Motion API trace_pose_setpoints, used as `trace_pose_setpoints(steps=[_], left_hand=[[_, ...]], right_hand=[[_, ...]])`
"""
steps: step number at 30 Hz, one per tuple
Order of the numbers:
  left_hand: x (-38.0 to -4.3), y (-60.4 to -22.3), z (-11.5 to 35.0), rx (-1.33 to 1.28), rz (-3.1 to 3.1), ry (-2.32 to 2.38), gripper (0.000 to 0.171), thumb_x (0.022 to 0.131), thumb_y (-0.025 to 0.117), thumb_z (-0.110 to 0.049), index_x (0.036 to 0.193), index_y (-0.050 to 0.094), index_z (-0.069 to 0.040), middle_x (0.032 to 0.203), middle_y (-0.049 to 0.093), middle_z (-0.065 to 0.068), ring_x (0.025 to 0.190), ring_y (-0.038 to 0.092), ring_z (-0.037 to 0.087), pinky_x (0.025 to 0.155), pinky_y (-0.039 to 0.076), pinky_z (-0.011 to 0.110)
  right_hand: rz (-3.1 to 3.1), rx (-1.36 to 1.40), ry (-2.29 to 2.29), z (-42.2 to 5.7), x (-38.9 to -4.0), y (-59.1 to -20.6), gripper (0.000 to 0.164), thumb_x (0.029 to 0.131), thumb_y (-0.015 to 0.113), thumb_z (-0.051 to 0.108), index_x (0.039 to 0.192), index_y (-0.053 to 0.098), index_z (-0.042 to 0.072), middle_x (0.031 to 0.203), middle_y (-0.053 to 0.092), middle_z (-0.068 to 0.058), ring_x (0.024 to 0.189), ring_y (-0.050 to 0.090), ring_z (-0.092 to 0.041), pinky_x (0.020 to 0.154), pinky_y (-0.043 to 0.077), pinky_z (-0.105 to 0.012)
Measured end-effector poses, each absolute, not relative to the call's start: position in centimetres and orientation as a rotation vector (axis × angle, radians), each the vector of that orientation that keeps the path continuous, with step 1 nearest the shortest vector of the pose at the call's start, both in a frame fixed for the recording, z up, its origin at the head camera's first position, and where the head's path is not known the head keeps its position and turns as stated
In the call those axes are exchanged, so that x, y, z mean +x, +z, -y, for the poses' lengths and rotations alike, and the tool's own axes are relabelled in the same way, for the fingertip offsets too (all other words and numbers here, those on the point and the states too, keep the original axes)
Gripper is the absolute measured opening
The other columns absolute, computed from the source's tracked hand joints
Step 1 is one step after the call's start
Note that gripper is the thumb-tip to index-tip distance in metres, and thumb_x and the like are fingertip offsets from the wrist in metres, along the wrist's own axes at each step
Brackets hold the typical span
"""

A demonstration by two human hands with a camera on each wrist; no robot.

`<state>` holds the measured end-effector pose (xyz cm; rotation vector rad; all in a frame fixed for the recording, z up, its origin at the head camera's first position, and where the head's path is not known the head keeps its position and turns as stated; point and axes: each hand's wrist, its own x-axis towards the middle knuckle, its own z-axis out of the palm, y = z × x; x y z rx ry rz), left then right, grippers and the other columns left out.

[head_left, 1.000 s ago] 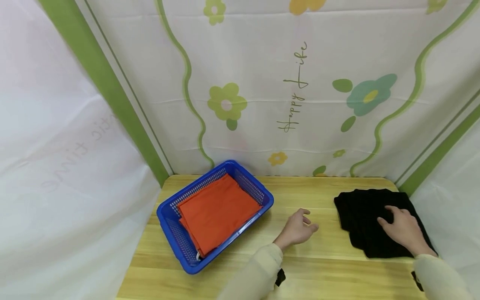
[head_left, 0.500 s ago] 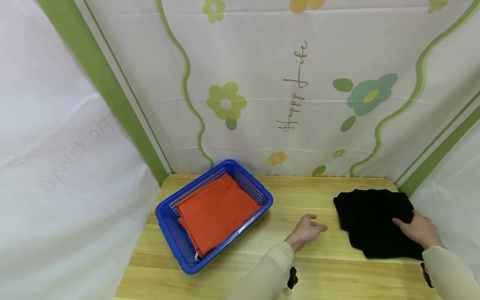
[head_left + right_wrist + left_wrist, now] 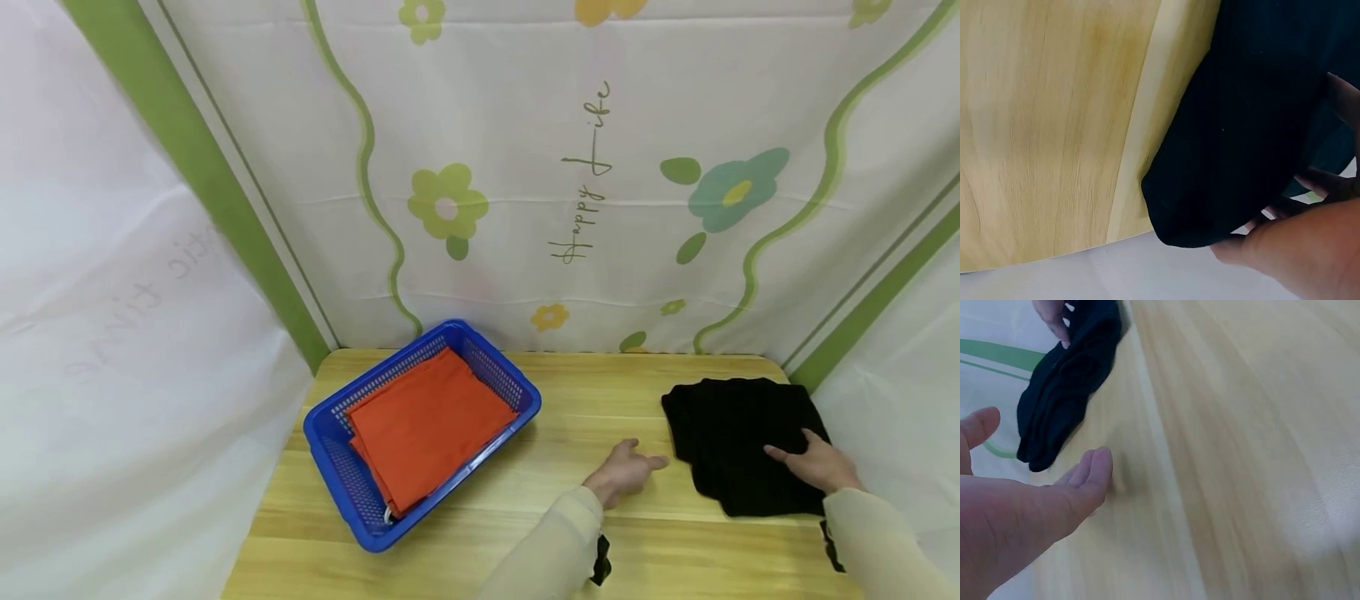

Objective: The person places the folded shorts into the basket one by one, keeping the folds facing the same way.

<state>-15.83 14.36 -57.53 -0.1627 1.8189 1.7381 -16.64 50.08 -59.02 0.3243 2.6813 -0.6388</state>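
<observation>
A dark pile of folded black cloth [image 3: 738,450], its layered edges uneven, lies at the right of the wooden table. My right hand [image 3: 821,465] grips the pile's right edge. The thumb lies over the top, while in the right wrist view the other fingers [image 3: 1307,215] reach around the border, their tips partly hidden. My left hand [image 3: 624,468] hovers above the table left of the pile, holding nothing. Its fingers [image 3: 1094,472] are loosely extended and the thumb is spread apart, pointing towards the black cloth [image 3: 1066,387].
A blue plastic basket [image 3: 341,492] with perforated sides stands at the left of the table, turned at an angle. Folded orange cloth [image 3: 431,425] lies inside it. White printed curtains [image 3: 495,167] enclose the table [image 3: 570,383] at the back and both sides.
My right hand first moved right across the black cloth to its edge, then slightly back left, gripping that edge. My left hand drifted right and nearer to me. The basket stayed put.
</observation>
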Motion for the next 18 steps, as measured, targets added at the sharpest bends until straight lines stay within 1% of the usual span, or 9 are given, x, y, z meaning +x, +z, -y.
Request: trace_pose_setpoints(steps=[2,3,5,8,11,14,16,18], left_hand=[[-15.8,-57.8,-14.7,-0.166,-1.785,1.746,0.074,0.093,0.075,-0.027,0.152,0.038,-0.003,0.13,0.061,0.014,0.104,0.063,0.03,0.101,0.047,0.054],[-15.8,-57.9,-14.8,-0.164,-1.768,1.756,0.074,0.093,0.075,-0.025,0.152,0.037,-0.003,0.133,0.06,0.015,0.116,0.061,0.034,0.102,0.047,0.055],[-15.8,-58.1,-15.1,-0.162,-1.736,1.771,0.075,0.093,0.075,-0.025,0.153,0.036,-0.003,0.134,0.059,0.015,0.122,0.058,0.036,0.102,0.047,0.055],[-15.7,-58.3,-15.4,-0.168,-1.707,1.787,0.076,0.092,0.076,-0.024,0.153,0.035,-0.002,0.13,0.061,0.016,0.122,0.058,0.036,0.102,0.047,0.055],[-15.5,-58.2,-15.6,-0.178,-1.705,1.771,0.077,0.091,0.077,-0.026,0.153,0.036,-0.003,0.122,0.065,0.015,0.118,0.06,0.036,0.102,0.047,0.055],[-15.3,-58.0,-15.8,-0.172,-1.702,1.751,0.078,0.091,0.078,-0.027,0.153,0.036,-0.003,0.12,0.066,0.014,0.115,0.061,0.036,0.102,0.046,0.056],[-15.2,-58.1,-16.0,-0.156,-1.692,1.744,0.079,0.091,0.078,-0.028,0.153,0.036,-0.004,0.119,0.066,0.015,0.115,0.061,0.037,0.102,0.046,0.056],[-15.2,-58.3,-16.2,-0.141,-1.673,1.749,0.08,0.09,0.078,-0.028,0.154,0.035,-0.004,0.12,0.066,0.015,0.116,0.061,0.036,0.102,0.046,0.056]], right_hand=[[-2.686,0.301,-0.599,-50.0,-16.6,-59.2,0.109,0.1,0.046,0.063,0.143,0.007,-0.029,0.135,0.024,-0.057,0.119,0.03,-0.073,0.091,0.037,-0.076],[-2.69,0.289,-0.582,-50.0,-16.6,-59.2,0.109,0.099,0.047,0.064,0.143,0.009,-0.028,0.134,0.027,-0.056,0.118,0.031,-0.073,0.089,0.039,-0.075],[-2.691,0.269,-0.565,-49.9,-16.5,-59.2,0.108,0.099,0.048,0.064,0.143,0.014,-0.028,0.133,0.032,-0.055,0.116,0.034,-0.073,0.086,0.042,-0.073],[-2.7,0.246,-0.56,-49.6,-16.3,-59.1,0.106,0.098,0.051,0.063,0.142,0.019,-0.028,0.131,0.036,-0.054,0.114,0.036,-0.073,0.082,0.046,-0.07],[-2.717,0.221,-0.554,-49.2,-16.2,-58.9,0.104,0.098,0.054,0.061,0.142,0.023,-0.028,0.13,0.039,-0.054,0.114,0.035,-0.073,0.08,0.047,-0.067],[-2.733,0.213,-0.552,-48.8,-16.1,-58.8,0.104,0.097,0.057,0.061,0.141,0.025,-0.028,0.127,0.043,-0.053,0.116,0.032,-0.073,0.083,0.045,-0.069],[-2.745,0.211,-0.551,-48.5,-16.0,-58.8,0.106,0.096,0.059,0.061,0.141,0.026,-0.028,0.112,0.058,-0.046,0.115,0.035,-0.072,0.084,0.046,-0.069],[-2.749,0.216,-0.559,-48.2,-15.8,-59.0,0.108,0.094,0.06,0.062,0.141,0.025,-0.028,0.096,0.066,-0.036,0.11,0.043,-0.069,0.082,0.047,-0.068]])
